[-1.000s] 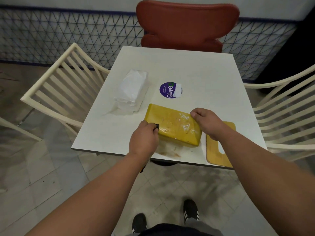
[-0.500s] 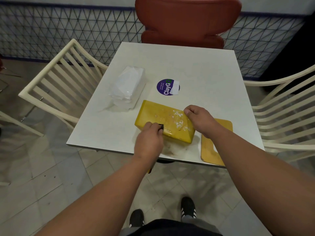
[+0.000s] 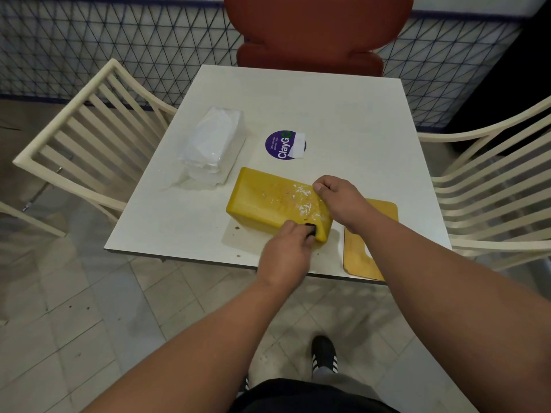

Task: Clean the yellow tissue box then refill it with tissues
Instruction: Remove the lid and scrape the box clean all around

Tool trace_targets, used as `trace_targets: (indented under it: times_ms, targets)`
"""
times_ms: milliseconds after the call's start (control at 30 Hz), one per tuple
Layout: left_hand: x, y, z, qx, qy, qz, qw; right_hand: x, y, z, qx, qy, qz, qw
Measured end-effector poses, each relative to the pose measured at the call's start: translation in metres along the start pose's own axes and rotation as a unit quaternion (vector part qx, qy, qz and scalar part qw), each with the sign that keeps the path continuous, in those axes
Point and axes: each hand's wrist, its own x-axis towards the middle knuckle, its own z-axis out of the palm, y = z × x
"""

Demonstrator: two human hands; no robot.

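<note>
Yellow tissue box (image 3: pixel 268 201) lies on the white table (image 3: pixel 343 114), near its 6 o'clock edge. Left hand (image 3: pixel 284 257) grips a small black tool (image 3: pixel 311 228), now at the box's 5 o'clock corner; 0.5 s ago it was further left. Right hand (image 3: pixel 337 198) clamps the 3 o'clock end. White flecks on top. Purple sticker (image 3: pixel 281 144) at 12 reads "ClayGo". Tissue pack (image 3: pixel 213 147) at 10

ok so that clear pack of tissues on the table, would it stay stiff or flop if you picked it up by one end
The pack of tissues would probably sag: its clear wrap looks thin and crinkled, with a loose flap trailing on the table. It likely weighs little for its bulk, being soft stacked paper. The glossy film could be a bit slippery, so a grip round the middle seems safer.
</note>
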Motion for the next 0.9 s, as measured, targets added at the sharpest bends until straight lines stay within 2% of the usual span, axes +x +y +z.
trace_targets:
  times_ms: [100, 300, 433, 500, 767, 900]
  targets:
    - [-0.003, 0.010, 0.004, 0.012, -0.020, 0.020, 1.000, 0.000, 0.000, 0.000, -0.005, -0.005, -0.006, 1.000]
    - [0.008, -0.020, -0.024, 0.014, 0.059, -0.077, 0.995, 0.000, 0.002, 0.000, -0.003, -0.003, -0.004, 1.000]
    - [0.009, 0.009, -0.010, 0.034, -0.021, -0.010, 0.999, -0.002, 0.000, 0.000, -0.011, 0.001, -0.009, 1.000]
    - [0.010, 0.012, -0.011, 0.046, -0.033, 0.003, 0.998, -0.002, 0.000, 0.000, -0.015, -0.003, -0.009, 1.000]
    - [0.029, -0.049, -0.065, 0.084, 0.070, -0.123, 0.986, -0.003, 0.004, -0.002, -0.006, -0.006, 0.001, 1.000]
    - [0.027, -0.023, -0.049, 0.091, 0.002, -0.063, 0.994, -0.002, 0.004, -0.001, -0.012, -0.002, 0.000, 1.000]
